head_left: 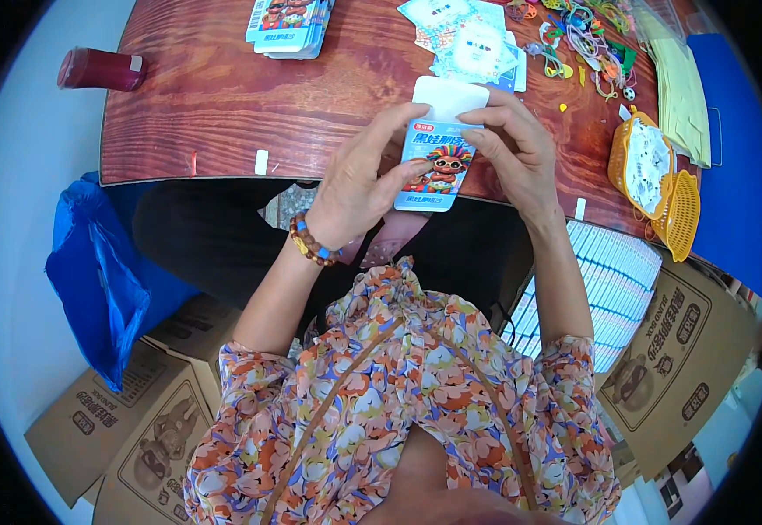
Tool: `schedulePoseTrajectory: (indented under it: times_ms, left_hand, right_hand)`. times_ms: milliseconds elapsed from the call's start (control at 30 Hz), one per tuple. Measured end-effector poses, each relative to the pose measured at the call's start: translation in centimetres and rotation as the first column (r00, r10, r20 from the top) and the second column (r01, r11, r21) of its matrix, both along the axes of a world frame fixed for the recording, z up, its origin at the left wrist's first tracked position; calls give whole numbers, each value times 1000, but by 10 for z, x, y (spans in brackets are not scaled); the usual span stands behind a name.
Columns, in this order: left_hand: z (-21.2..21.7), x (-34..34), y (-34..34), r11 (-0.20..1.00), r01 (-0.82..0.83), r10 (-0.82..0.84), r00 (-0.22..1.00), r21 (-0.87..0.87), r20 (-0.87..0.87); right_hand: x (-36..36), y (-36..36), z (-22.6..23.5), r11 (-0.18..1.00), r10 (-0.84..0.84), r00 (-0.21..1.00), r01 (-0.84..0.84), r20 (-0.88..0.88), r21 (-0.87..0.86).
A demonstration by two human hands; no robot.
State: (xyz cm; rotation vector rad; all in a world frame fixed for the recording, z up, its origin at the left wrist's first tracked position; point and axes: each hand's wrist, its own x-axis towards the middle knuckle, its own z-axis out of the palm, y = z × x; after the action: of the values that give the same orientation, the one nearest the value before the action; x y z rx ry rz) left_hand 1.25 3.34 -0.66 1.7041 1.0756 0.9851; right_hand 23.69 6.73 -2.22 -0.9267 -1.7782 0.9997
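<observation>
Between my hands, over the table's near edge, is a small light-blue cardboard box [434, 175] with a colourful cartoon figure on its front. Its white top flap [451, 94] stands up, unfolded. My left hand [361, 175] grips the box from the left, thumb pressed on the front face. At the upper right corner, my right hand [521, 157] has its thumb and fingertips closed on the box by the flap's base. Whether anything is inside the box cannot be seen. Beaded bracelets [311, 243] circle my left wrist.
The wooden table [197, 96] holds stacked blue boxes [289, 31], patterned cards [473, 44], tangled colourful trinkets [586, 44], yellow sheets [680, 96], a yellow basket [648, 166] and a dark red cup [101, 70]. Below right, an open carton [678, 359] sits by rows of packed boxes [582, 289]. A blue bag [92, 271] hangs left.
</observation>
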Motion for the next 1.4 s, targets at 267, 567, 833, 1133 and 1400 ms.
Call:
schedulePoseTrajectory:
  times_ms: [267, 567, 833, 1133, 1400]
  left_hand:
    - [-7, 2, 0, 958, 85, 11, 943, -273, 333]
    - [-3, 2, -8, 969, 90, -25, 962, -229, 273]
    - [1, -1, -14, 945, 95, -13, 967, -312, 255]
    - [-7, 4, -12, 949, 84, -27, 982, -303, 188]
    - [-6, 7, -16, 940, 53, 34, 969, -338, 246]
  right_hand:
    - [-18, -9, 26, 966, -83, 975, 27, -208, -256]
    - [-2, 5, 39, 884, 37, 975, -134, -219, -447]
    - [8, 8, 53, 831, 191, 982, -162, -1, -532]
    - [8, -1, 52, 920, 165, 967, -81, 192, -383]
    - [8, -14, 60, 929, 201, 948, -105, 247, -354]
